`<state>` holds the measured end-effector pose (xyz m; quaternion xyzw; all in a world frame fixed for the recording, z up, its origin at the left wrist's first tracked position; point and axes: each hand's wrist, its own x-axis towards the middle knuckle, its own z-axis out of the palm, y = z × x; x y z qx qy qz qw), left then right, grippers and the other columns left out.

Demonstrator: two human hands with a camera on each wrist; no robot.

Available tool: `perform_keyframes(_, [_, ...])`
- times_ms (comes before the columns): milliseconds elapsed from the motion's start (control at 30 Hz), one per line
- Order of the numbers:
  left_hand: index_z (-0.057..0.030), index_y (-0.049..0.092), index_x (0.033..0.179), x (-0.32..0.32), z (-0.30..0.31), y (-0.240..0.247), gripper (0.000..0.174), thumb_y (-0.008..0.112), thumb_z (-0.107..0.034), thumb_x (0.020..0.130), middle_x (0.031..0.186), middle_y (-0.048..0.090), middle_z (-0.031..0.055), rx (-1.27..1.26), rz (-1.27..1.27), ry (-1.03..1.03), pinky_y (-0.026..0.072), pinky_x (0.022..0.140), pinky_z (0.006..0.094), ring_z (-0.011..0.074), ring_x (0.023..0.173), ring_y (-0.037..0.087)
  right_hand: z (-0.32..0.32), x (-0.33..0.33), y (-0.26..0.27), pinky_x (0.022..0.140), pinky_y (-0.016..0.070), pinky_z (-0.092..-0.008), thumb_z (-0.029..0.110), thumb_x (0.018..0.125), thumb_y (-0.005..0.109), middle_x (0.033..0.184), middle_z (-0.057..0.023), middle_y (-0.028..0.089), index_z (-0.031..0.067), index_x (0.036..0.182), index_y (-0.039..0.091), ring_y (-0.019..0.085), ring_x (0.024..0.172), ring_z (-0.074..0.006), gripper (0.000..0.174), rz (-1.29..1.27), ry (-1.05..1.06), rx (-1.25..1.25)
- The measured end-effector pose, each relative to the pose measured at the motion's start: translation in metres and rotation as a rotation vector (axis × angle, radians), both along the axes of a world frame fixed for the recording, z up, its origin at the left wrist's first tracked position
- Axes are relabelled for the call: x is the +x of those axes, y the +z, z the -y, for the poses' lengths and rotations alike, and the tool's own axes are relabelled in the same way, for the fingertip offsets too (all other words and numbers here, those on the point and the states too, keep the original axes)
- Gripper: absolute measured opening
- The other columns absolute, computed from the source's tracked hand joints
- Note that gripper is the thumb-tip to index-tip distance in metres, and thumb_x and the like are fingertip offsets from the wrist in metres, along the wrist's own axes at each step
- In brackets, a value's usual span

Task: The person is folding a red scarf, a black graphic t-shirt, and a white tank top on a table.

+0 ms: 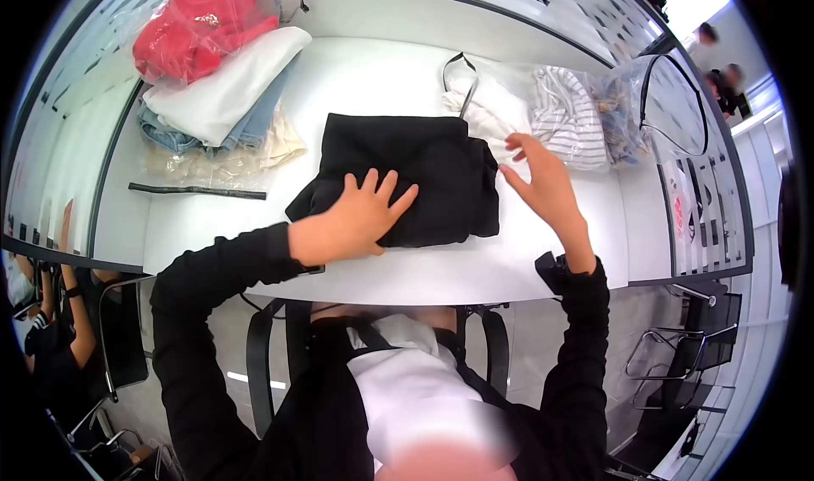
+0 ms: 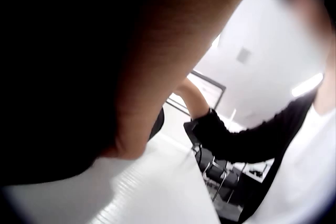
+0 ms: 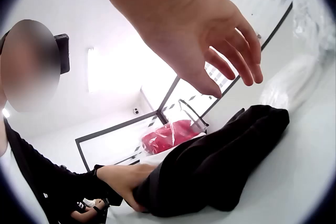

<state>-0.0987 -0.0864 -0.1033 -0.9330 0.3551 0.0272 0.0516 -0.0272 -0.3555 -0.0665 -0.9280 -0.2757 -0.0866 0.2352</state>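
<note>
Left hand point(image 1: 354, 218), fingers spread, resting on one folded black garment point(image 1: 415, 172) on the white table point(image 1: 381, 70); right hand point(image 1: 547, 189), fingers parted, raised just beside its right edge; beyond, I log a bagged striped garment point(image 1: 566, 112), right, and stacked clothes point(image 1: 225, 112), left.

Bright ceiling light point(image 3: 92, 70) glares — head view bows at edges.

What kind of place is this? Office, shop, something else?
Probably an office-type workspace, judging by the white desk enclosed by dark-framed, see-through partitions and the metal-framed chair beyond it. The bagged clothes suggest garment handling; I can't rule out a shop's back room.
</note>
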Motion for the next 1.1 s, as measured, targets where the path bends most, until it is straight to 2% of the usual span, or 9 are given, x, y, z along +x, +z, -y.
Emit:
perform_keyframes(133, [-0.0003, 0.053, 0.104, 0.042, 0.011, 0.04, 0.043, 0.063, -0.015, 0.065, 0.085, 0.06, 0.0178, 0.032, -0.162, -0.069, 0.047, 0.068, 0.0384, 0.033, 0.076, 0.061, 0.015, -0.006, -0.018, 0.068, 0.0466, -0.032, 0.017, 0.077, 0.063, 0.086, -0.0094, 0.062, 0.0048, 0.102, 0.051, 0.061, 0.074, -0.0235, 0.03, -0.205, 0.003, 0.007])
perform_keyframes(200, [-0.0058, 0.061, 0.099, 0.08, -0.033, 0.095, 0.032, 0.056, -0.014, 0.068, 0.088, 0.061, 0.0181, -0.528, -0.253, 0.019, 0.0474, 0.074, 0.0372, 0.0326, 0.083, 0.059, 0.023, -0.012, -0.02, 0.066, 0.0472, -0.0314, 0.017, 0.078, 0.063, 0.079, -0.0102, 0.064, 0.0044, 0.099, 0.053, 0.062, 0.069, -0.023, 0.026, -0.248, 0.027, -0.024])
perform_keyframes(333, [0.0014, 0.044, 0.121, 0.085, -0.213, 0.149, 0.039, 0.047, -0.017, 0.087, 0.117, 0.05, 0.019, -1.784, 0.624, -0.04, 0.0382, 0.096, 0.0417, 0.0288, 0.109, 0.05, 0.045, -0.022, -0.012, 0.061, 0.0482, -0.0285, 0.018, 0.08, 0.063, 0.076, -0.0098, 0.065, 0.0047, 0.098, 0.054, 0.063, 0.067, -0.0205, 0.024, -0.403, -0.012, 0.136])
perform_keyframes(400, [0.0045, 0.042, 0.117, 0.075, -0.185, 0.19, 0.039, 0.038, -0.021, 0.089, 0.115, 0.049, 0.0258, -2.584, 0.63, -0.233, 0.0295, 0.102, 0.0472, 0.0352, 0.112, 0.046, 0.053, -0.018, -0.014, 0.061, 0.0481, -0.0282, 0.018, 0.08, 0.063, 0.076, -0.0105, 0.065, 0.0048, 0.098, 0.054, 0.062, 0.066, -0.0203, 0.024, -0.465, -0.042, 0.17])
perform_keyframes(433, [0.0026, 0.045, 0.114, 0.074, -0.204, 0.173, 0.035, 0.036, -0.023, 0.091, 0.113, 0.05, 0.0238, -2.239, -0.347, -0.845, 0.0307, 0.102, 0.0425, 0.032, 0.109, 0.048, 0.055, -0.017, -0.014, 0.061, 0.0481, -0.0281, 0.018, 0.079, 0.063, 0.077, -0.0108, 0.065, 0.0048, 0.098, 0.054, 0.062, 0.065, -0.0202, 0.025, -0.501, -0.054, 0.183])
perform_keyframes(500, [0.0004, 0.048, 0.111, 0.093, -0.201, 0.144, 0.033, 0.039, -0.024, 0.092, 0.11, 0.053, 0.0193, -2.276, -0.551, -0.524, 0.0357, 0.098, 0.0401, 0.0277, 0.108, 0.049, 0.052, -0.015, -0.012, 0.062, 0.048, -0.0282, 0.018, 0.08, 0.062, 0.076, -0.0112, 0.065, 0.0046, 0.098, 0.055, 0.062, 0.067, -0.02, 0.024, -0.463, -0.034, 0.131])
perform_keyframes(567, [-0.0022, 0.053, 0.106, 0.11, -0.177, 0.104, 0.028, 0.045, -0.024, 0.091, 0.103, 0.057, 0.0122, -2.235, -0.186, -0.046, 0.0411, 0.093, 0.0353, 0.0226, 0.103, 0.053, 0.048, -0.016, -0.013, 0.062, 0.0479, -0.0284, 0.019, 0.08, 0.062, 0.076, -0.0113, 0.065, 0.0044, 0.097, 0.055, 0.062, 0.067, -0.0199, 0.023, -0.464, 0.009, 0.133])
perform_keyframes(767, [-0.0062, 0.055, 0.091, 0.126, -0.108, 0.042, 0.017, 0.052, -0.022, 0.088, 0.087, 0.057, 0.0035, -2.222, -0.49, 0.257, 0.0455, 0.071, 0.0239, 0.0125, 0.076, 0.054, 0.055, -0.008, -0.026, 0.065, 0.0487, -0.0273, 0.015, 0.08, 0.061, 0.076, -0.0104, 0.065, 0.0026, 0.095, 0.056, 0.063, 0.068, -0.0177, 0.02, -0.53, 0.053, 0.111])
perform_keyframes(1100, [0.0001, 0.055, 0.102, 0.171, -0.01, -0.013, 0.02, 0.052, -0.013, 0.087, 0.098, 0.058, 0.0074, -1.356, -0.876, 0.284, 0.0471, 0.083, 0.0265, 0.015, 0.093, 0.057, 0.05, 0.019, -0.027, 0.07, 0.0483, -0.0288, 0.016, 0.079, 0.062, 0.096, -0.0095, 0.06, 0.0037, 0.094, 0.057, 0.059, 0.084, -0.0206, 0.02, -0.402, 0.085, 0.191])
